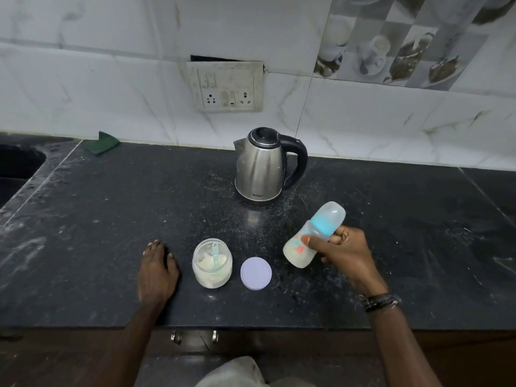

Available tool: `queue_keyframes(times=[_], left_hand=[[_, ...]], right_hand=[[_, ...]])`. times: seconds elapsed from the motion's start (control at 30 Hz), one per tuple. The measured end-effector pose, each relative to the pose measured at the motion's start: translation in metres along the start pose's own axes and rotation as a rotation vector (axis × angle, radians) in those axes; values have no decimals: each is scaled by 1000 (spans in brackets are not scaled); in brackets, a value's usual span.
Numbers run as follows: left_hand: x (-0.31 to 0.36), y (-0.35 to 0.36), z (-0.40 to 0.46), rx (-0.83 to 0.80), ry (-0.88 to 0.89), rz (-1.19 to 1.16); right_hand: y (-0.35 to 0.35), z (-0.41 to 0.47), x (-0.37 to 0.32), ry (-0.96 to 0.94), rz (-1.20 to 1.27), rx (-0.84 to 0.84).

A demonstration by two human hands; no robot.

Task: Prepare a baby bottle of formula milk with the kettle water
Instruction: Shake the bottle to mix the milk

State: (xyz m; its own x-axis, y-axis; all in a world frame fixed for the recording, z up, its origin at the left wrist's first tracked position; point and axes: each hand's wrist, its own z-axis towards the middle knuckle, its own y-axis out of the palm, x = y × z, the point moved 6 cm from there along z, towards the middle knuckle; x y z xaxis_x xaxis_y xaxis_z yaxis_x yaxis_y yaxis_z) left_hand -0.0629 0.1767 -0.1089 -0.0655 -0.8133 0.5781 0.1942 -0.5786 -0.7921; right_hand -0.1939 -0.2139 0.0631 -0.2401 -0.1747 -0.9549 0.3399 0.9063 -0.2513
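My right hand [344, 255] grips a baby bottle [300, 254] around its middle and holds it tilted above the black counter [111, 219]. The bottle has a blue collar, a clear cap on top and pale milk in its lower half. A steel kettle [261, 167] with a black handle and shut lid stands at the back centre. An open jar of formula powder [212, 263] with a green scoop inside stands in front of me. Its lilac lid [256, 273] lies flat just right of it. My left hand [157, 272] rests flat on the counter, left of the jar.
A sink [16, 163] lies at the far left with a green scrub pad [102, 143] behind it by the wall. A socket panel [226, 86] sits on the tiled wall above the kettle. The counter's front edge runs above a drawer with metal handles [194, 336].
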Motion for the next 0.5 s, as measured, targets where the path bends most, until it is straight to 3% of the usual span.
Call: queue_keyframes(times=[0.2, 0.3, 0.5], left_hand=[[2, -2, -1, 8, 0, -16], [2, -1, -4, -1, -6, -8], [5, -3, -4, 2, 4, -20]], right_hand=[[3, -1, 5, 81, 109, -53], [0, 1, 2, 32, -29, -36], [-1, -1, -4, 25, 28, -35]])
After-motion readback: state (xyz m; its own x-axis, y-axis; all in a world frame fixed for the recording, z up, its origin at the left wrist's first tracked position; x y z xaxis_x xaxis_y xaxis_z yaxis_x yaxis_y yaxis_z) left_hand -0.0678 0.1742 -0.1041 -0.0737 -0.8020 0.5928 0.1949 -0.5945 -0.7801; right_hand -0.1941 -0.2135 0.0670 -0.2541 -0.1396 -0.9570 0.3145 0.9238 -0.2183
